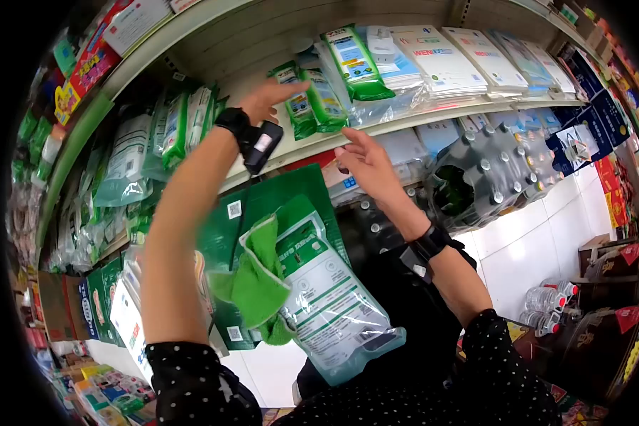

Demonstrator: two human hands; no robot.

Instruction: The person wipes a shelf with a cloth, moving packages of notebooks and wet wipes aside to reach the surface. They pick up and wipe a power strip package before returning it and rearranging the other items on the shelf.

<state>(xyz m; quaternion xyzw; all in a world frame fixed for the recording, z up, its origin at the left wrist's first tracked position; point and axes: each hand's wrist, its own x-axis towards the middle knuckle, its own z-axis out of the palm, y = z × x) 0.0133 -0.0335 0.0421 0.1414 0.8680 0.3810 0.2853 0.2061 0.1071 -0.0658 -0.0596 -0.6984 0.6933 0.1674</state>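
My left hand (268, 101) reaches over the shelf with its fingers stretched out, beside two green packs that look like wet wipes. The nearer-left pack (295, 106) overlaps its fingertips in this view, and the other pack (325, 103) lies right against it. At the shelf's front edge my right hand (368, 165) is raised with fingers apart, its fingertips just below the packs. Another green wipes pack (355, 64) lies farther right on top of plastic-wrapped goods. Below my hands are a green cloth (263, 270) and a clear-and-green printed bag (341, 305).
White printed packets (440, 60) fill the shelf's right side. A shrink-wrapped bundle of bottles (486, 174) stands below it. More green packs (181, 128) stand at the left. Water bottles (547, 305) sit on the white tiled floor (539, 227).
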